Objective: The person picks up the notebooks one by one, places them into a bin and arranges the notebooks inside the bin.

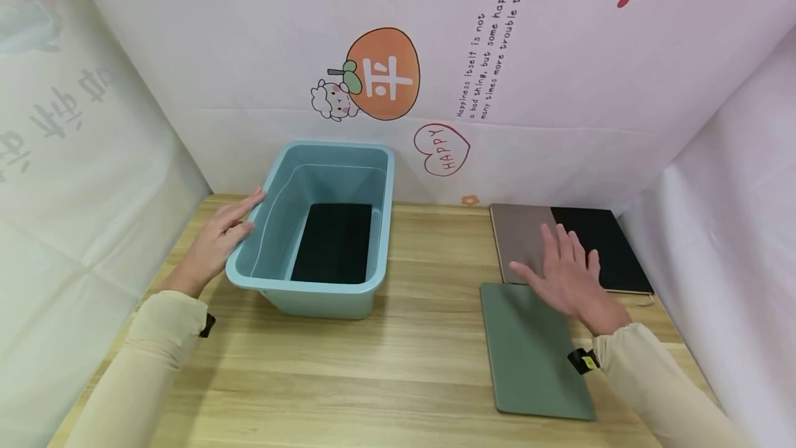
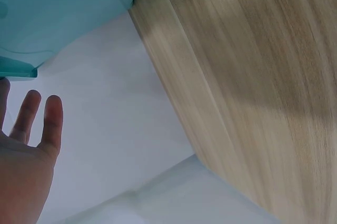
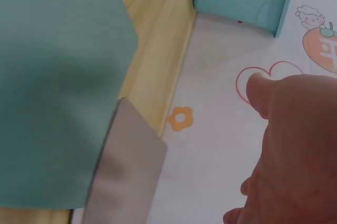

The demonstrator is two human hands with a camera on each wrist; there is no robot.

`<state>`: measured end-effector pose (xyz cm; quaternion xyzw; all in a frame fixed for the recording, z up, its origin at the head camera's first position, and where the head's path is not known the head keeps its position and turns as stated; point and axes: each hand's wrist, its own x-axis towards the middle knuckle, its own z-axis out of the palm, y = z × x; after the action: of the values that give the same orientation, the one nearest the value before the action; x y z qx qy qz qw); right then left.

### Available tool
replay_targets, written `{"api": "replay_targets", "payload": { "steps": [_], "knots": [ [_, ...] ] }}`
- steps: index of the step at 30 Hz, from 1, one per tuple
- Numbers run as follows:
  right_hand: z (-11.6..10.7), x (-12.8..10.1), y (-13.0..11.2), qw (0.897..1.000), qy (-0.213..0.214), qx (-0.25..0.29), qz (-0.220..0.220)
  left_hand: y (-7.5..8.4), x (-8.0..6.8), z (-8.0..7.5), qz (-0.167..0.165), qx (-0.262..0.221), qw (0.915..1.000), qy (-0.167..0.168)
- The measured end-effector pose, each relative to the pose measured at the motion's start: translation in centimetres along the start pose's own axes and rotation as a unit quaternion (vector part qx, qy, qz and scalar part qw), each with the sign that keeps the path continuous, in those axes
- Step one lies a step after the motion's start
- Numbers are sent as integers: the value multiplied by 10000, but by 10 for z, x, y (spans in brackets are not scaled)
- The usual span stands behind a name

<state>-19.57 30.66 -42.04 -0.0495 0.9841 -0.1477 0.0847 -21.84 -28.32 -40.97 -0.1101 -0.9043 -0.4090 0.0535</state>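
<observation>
A light-blue plastic bin (image 1: 323, 302) stands on the wooden table, with a flat black rectangular item (image 1: 336, 244) on its floor. My left hand (image 1: 214, 240) touches the bin's left rim, its fingers fairly straight; the left wrist view shows fingertips (image 2: 53, 111) just below the rim. On the right, a green notebook (image 1: 528, 358) lies flat. Behind it is a second notebook, part grey-brown (image 1: 519, 244) and part black (image 1: 612, 247). My right hand (image 1: 569, 275) is held over these notebooks with fingers extended and thumb apart, holding nothing.
A white printed cloth (image 1: 560, 88) hangs behind the table, and white cloths flank the left (image 1: 93, 192) and right (image 1: 734, 227) sides. Bare wood tabletop (image 1: 429, 337) lies between the bin and the green notebook. A thin ribbon (image 1: 647, 301) sticks out by the rear notebook's corner.
</observation>
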Motion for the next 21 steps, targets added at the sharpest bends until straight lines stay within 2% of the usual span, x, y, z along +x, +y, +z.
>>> {"api": "replay_targets", "payload": {
  "steps": [5, 11, 21],
  "knots": [
    [11, -10, 12, 9996, -206, 121, 128, -1, 1, 1, 1, 33, 10000, -5],
    [25, -25, 30, 9976, -459, 192, 485, -2, 3, 2, 79, 72, 9999, -22],
    [52, -38, 44, 9963, -493, 178, 682, -3, 1, 0, 8, 78, 10000, 54]
  ]
}}
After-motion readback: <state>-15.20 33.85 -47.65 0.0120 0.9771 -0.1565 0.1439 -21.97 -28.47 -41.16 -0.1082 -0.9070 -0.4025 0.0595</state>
